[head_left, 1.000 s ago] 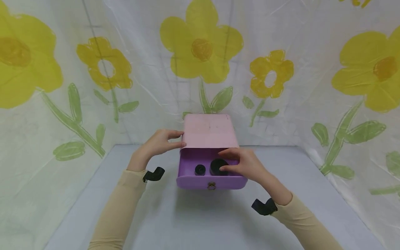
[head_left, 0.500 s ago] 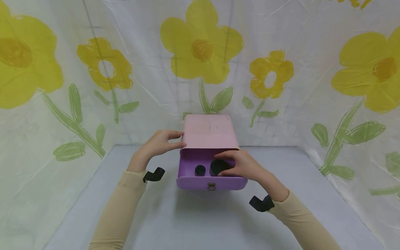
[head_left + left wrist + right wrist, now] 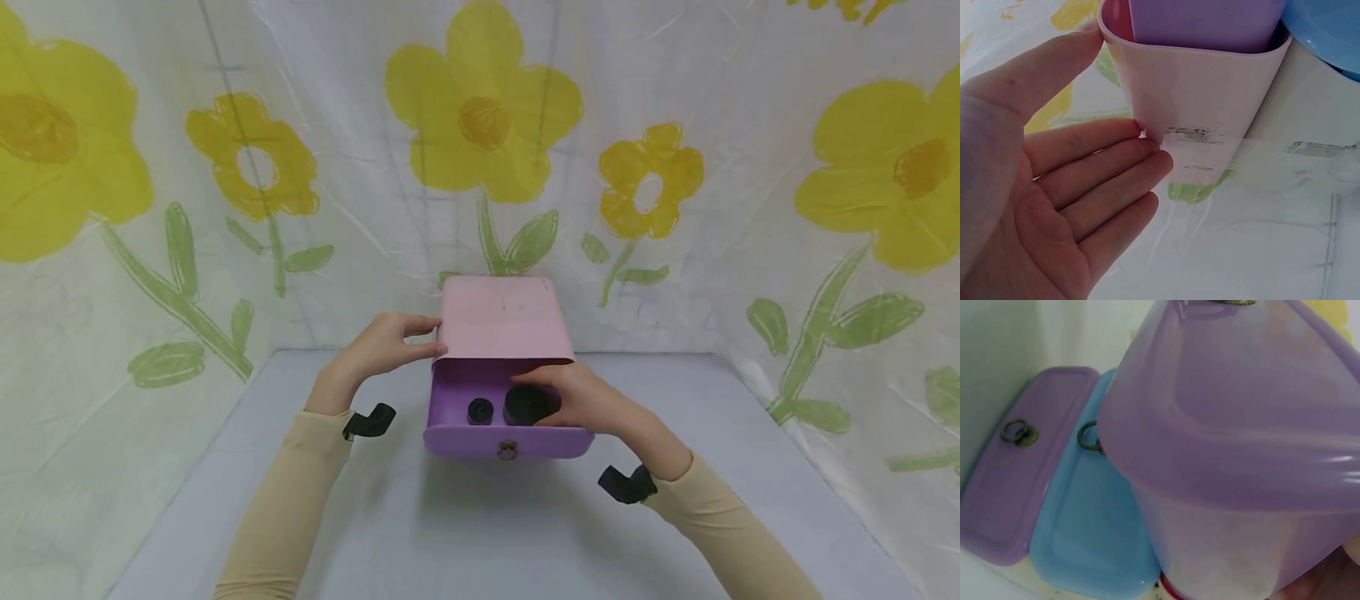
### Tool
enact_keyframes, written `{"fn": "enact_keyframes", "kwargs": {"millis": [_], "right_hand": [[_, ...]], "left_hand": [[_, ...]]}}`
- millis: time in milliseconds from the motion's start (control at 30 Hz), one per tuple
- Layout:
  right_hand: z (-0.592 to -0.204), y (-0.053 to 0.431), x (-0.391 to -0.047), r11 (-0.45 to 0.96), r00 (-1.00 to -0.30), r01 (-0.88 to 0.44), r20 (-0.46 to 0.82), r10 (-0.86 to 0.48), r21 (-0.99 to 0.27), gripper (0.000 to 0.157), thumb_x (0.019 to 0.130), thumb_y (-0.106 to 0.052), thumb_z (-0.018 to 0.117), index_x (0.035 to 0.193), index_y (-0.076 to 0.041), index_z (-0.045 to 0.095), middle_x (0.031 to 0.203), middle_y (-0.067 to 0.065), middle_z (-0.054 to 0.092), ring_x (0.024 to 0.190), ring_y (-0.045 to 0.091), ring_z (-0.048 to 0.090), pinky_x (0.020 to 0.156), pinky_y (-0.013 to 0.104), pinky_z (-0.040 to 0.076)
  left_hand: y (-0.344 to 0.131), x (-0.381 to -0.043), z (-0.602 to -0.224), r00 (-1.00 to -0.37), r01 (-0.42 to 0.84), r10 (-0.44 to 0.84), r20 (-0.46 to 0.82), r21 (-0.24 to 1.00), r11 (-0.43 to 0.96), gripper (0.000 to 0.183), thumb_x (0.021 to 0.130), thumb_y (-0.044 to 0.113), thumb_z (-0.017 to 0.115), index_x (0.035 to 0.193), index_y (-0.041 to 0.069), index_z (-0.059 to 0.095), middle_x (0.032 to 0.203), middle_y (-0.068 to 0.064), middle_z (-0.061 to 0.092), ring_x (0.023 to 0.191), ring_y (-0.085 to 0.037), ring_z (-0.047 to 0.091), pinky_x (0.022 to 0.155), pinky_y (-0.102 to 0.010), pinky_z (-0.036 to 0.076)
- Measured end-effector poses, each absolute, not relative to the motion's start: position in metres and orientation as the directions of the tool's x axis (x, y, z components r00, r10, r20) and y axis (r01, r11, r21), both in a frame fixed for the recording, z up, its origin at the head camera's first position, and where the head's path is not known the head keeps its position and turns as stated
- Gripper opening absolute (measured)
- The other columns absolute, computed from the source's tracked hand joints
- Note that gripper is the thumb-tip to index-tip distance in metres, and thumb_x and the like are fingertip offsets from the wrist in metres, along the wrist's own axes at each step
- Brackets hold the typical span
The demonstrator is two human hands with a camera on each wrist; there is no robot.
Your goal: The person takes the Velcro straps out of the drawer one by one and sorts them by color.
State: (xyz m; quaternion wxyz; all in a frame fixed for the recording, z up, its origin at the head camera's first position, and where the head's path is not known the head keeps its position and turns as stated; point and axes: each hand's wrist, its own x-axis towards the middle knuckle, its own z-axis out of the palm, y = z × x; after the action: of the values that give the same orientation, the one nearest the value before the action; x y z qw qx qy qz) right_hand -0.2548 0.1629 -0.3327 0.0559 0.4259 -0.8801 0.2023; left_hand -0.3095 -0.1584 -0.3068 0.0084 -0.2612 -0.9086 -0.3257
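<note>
Disc (image 3: 521, 406), big, black and round, lying inside the purple drawer (image 3: 450, 442), close behind its front wall. Directly at the right hand (image 3: 592, 402) – fingers curled over the far edge, thumb at the near right edge, so gripped from the right side, with much of the dark top showing to the left of the fingers. Low in the drawer, below the level of the wrist. In the right wrist view, grip hidden behind the drawer front, only a bit of skin visible at the lower right.

Just left of the disc, a small disc (image 3: 481, 410), also black, apart from any fingers. On the drawer front, a brass ring (image 3: 507, 451). Around the drawer's back part, a pink box (image 3: 502, 312), drawer standing out of it toward the person.

At the box's left side, the left hand (image 3: 378, 343) – fingers straight, thumb tip at the rim and forefinger tip against the wall, well apart from both discs.

Beside the drawer in the right wrist view, a blue drawer (image 3: 1094, 525) and beyond it another purple drawer (image 3: 1032, 462). Below, a pale table (image 3: 480, 533); behind, a whitish sheet (image 3: 360, 125) with yellow flowers (image 3: 484, 167). On both arms, beige sleeves (image 3: 285, 508).
</note>
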Motion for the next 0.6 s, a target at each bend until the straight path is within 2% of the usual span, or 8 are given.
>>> {"fn": "enact_keyframes", "kwargs": {"millis": [600], "right_hand": [[-0.3345, 0.1654, -0.2566, 0.535, -0.617, -0.784, 0.307, -0.724, -0.315, 0.059, 0.071, -0.02, 0.084, 0.124, -0.004, 0.062, 0.122, 0.009, 0.064, 0.113, 0.022, 0.06, 0.092, 0.038, 0.05]], "left_hand": [[-0.158, -0.3088, -0.3066, -0.868, 0.477, 0.461, 0.186, 0.576, 0.664, 0.064, 0.084, 0.049, 0.067, 0.134, 0.011, 0.055, 0.134, -0.01, 0.057, 0.126, -0.026, 0.052, 0.104, -0.046, 0.042]]}}
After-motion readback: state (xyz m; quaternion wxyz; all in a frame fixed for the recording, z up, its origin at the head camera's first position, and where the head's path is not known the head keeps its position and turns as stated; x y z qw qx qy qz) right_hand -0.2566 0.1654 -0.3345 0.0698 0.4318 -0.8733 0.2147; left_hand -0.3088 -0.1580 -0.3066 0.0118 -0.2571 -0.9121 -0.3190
